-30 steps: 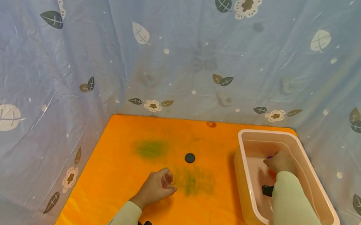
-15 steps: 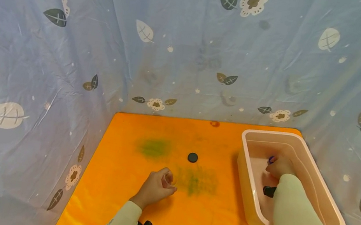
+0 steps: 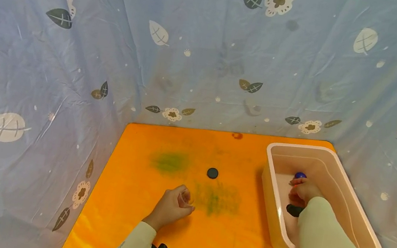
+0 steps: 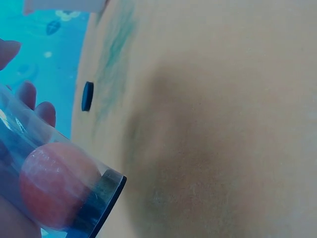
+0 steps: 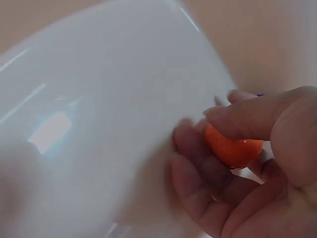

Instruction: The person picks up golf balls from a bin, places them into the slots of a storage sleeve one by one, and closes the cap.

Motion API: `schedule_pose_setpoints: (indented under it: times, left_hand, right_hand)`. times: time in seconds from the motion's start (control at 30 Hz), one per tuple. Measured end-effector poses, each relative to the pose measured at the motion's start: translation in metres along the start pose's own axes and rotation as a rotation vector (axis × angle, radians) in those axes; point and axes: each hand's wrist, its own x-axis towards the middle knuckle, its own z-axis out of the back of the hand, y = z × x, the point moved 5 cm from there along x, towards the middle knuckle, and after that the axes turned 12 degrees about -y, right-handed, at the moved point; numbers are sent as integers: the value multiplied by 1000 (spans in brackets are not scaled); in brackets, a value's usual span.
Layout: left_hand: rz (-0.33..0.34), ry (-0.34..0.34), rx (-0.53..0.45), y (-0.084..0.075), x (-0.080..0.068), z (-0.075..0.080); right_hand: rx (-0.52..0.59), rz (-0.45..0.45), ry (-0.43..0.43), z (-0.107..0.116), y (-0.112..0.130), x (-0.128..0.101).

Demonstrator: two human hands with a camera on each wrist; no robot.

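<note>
My left hand (image 3: 169,207) is above the orange table and grips a clear tube (image 4: 20,119). A reddish ball (image 4: 57,186) sits inside that tube, beside its dark end cap (image 4: 101,203); in the head view the tube hardly shows. Down in the pale pink bin (image 3: 277,188), my right hand (image 3: 304,191) holds an orange ball (image 5: 234,148) between thumb and fingers. Just beyond those fingers, a blue ball (image 3: 300,175) lies on the bin floor.
A small black disc (image 3: 212,173) lies flat on the table (image 3: 157,187), left of the bin. Green smudges stain the tabletop. A patterned blue curtain (image 3: 200,63) hangs along the back and both sides. The bin walls surround my right hand.
My right hand has drawn slightly nearer to me inside the bin, leaving more of the blue ball in sight. The left hand keeps its place; the head view has shifted a little.
</note>
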Motion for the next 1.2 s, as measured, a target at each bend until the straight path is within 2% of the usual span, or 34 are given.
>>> schedule_pose_setpoints:
  times: [0.07,0.2,0.5,0.73,0.83,1.0,1.1,1.2]
  left_hand:
    - [5,2,8,1,0,0]
    - [9,4,18,2,0,-1]
    - [-7,-4,9,-3,1,2]
    - [-7,1,4,-6,0,4]
    - [-5,7,-3,-7,-1,3]
    - [-4,13,7,-8,-1,2]
    - [-9,15,13,-9,-1,2]
    - [-19,15,12,-10,0,1]
  right_hand:
    - [80,-71,13,-3,-5,0]
    - [131,-101,-1,-3,-7,1]
    - [150,-127,13,1,0,0]
    - [129,-120,66,-3,24,-10]
    - [87,-59,89,-1,40,-12]
    - [18,152,58,5,68,-16]
    - [65,239,29,8,81,-21]
    - [184,273,18,8,93,-28]
